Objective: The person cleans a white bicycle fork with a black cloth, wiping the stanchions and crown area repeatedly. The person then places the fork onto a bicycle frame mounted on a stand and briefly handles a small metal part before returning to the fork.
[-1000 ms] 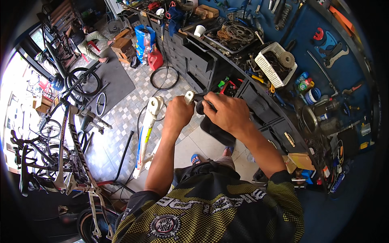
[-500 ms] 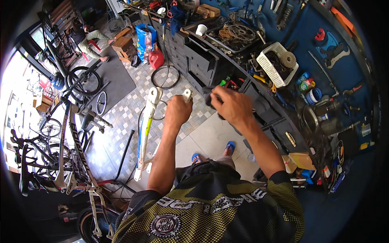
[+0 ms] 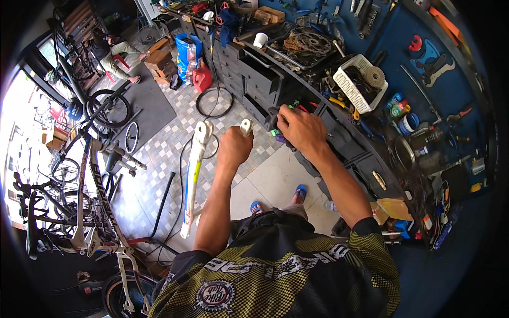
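My left hand (image 3: 236, 147) is closed around one arm of a white bicycle rear stay (image 3: 194, 172) with yellow, blue and red markings. The eyelet end of the gripped arm sticks out past my fist, and the other long arm hangs to the left of my wrist. My right hand (image 3: 305, 129), to the right of the stay and apart from it, has its fingers curled on a dark rag (image 3: 274, 117). Some green and purple shows at the rag's lower edge. My right fingertips are partly hidden.
A dark workbench (image 3: 260, 79) with an open drawer runs along the right. On it are a white basket (image 3: 358, 85) of parts and a tray of chains. A white bicycle frame (image 3: 101, 185) stands left. A red jug (image 3: 202, 79) is on the floor, and a person sits far left.
My right hand has shifted slightly left with the rag, and its fingers now point more downward. The white stay has tipped a little, its lower end moving slightly right. My left hand keeps its grip.
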A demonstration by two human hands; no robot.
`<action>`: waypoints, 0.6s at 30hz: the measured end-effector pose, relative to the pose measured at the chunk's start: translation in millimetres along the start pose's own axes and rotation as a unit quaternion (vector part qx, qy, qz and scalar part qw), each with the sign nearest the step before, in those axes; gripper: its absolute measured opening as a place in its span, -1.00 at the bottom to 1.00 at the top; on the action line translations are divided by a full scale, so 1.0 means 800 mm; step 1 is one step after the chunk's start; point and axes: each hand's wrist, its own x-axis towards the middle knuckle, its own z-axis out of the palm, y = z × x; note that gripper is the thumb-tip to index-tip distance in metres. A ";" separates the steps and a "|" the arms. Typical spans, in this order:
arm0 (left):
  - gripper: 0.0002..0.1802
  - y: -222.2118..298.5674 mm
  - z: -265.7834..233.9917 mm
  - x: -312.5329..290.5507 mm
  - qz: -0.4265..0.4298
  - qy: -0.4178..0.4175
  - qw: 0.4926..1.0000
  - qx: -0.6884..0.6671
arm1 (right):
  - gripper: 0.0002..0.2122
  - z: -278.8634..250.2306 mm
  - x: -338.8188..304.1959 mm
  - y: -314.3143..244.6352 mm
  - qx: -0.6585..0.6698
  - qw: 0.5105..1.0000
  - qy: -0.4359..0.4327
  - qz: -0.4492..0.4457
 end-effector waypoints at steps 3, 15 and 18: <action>-0.60 -0.005 -0.002 0.008 0.023 -0.042 0.999 -0.008 | -0.86 -0.006 -0.012 -0.006 0.037 0.996 0.059 -0.061; -0.67 -0.006 0.008 -0.019 0.123 0.007 0.989 0.086 | -0.86 0.012 -0.006 0.008 -0.003 0.995 -0.085 -0.055; -0.75 -0.004 -0.006 -0.051 0.170 -0.012 0.984 0.057 | -0.84 -0.005 0.020 0.059 -0.076 0.990 -0.079 0.088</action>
